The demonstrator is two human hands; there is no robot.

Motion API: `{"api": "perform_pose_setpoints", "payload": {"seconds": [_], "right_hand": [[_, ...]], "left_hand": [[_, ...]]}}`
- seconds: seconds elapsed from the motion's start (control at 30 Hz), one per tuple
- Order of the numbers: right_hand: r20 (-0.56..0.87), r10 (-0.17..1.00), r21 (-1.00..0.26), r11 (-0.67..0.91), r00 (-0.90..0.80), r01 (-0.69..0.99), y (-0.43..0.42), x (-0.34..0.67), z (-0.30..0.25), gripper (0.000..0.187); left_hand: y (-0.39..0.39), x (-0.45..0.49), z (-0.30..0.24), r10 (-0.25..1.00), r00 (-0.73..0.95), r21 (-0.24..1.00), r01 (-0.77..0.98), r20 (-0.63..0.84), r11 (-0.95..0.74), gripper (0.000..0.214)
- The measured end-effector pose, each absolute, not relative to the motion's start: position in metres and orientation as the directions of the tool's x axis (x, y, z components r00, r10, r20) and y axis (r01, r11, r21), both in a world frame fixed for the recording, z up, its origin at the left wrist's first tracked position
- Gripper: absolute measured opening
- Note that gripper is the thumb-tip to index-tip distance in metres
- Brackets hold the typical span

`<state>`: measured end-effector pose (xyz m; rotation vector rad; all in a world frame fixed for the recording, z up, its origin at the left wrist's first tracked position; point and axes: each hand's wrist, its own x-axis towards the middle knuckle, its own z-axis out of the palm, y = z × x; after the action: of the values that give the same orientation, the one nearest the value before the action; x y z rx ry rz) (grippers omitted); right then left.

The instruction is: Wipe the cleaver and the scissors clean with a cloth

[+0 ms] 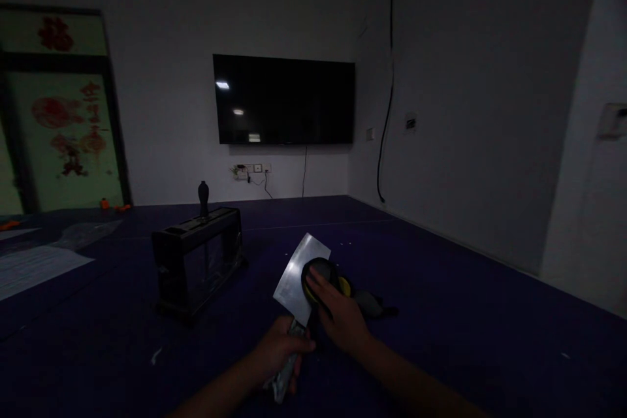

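Observation:
My left hand (284, 354) is closed around the wrapped, greyish handle of a cleaver (295, 276), whose wide shiny blade tilts up and away from me. My right hand (343, 320) grips a rounded black, grey and yellow handheld tool (321, 266), lying over the right part of the blade. The fingers stretch over the tool's top and hide part of it. Whether the tool touches the blade is hard to tell in the dim light. A grey and black part (369, 304) shows just beyond the right hand; I cannot tell whether it belongs to the tool.
On the dark purple table surface (441, 353), a black box-like frame (196, 261) with clear sides and an upright knob stands to the left. Papers (42, 268), clear plastic (88, 233) and small orange pieces (104, 203) lie farther left. A television (284, 101) hangs on the wall.

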<state>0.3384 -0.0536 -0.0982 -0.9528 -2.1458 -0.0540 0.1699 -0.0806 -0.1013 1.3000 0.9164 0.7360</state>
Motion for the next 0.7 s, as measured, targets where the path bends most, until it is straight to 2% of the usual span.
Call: {"api": "perform_pose_setpoints", "payload": {"seconds": [0.23, 0.47, 0.7], "right_hand": [[0.69, 0.659, -0.289, 0.63, -0.299, 0.721, -0.0508, 0.3382, -0.0997, 0.072], [0.731, 0.648, -0.274, 0.566, -0.214, 0.778, -0.0463, 0.3401, -0.1024, 0.071], [0.715, 0.655, -0.301, 0.605, -0.246, 0.737, -0.0452, 0.342, -0.1042, 0.071]], "left_hand": [[-0.078, 0.1673, -0.1086, 0.857, 0.492, 0.988, 0.052, -0.153, 0.146, 0.032], [-0.0821, 0.1679, -0.1057, 0.863, 0.482, 0.988, 0.073, -0.155, 0.136, 0.034], [-0.0804, 0.1702, -0.1057, 0.865, 0.477, 0.987, 0.066, -0.158, 0.144, 0.033]]}}
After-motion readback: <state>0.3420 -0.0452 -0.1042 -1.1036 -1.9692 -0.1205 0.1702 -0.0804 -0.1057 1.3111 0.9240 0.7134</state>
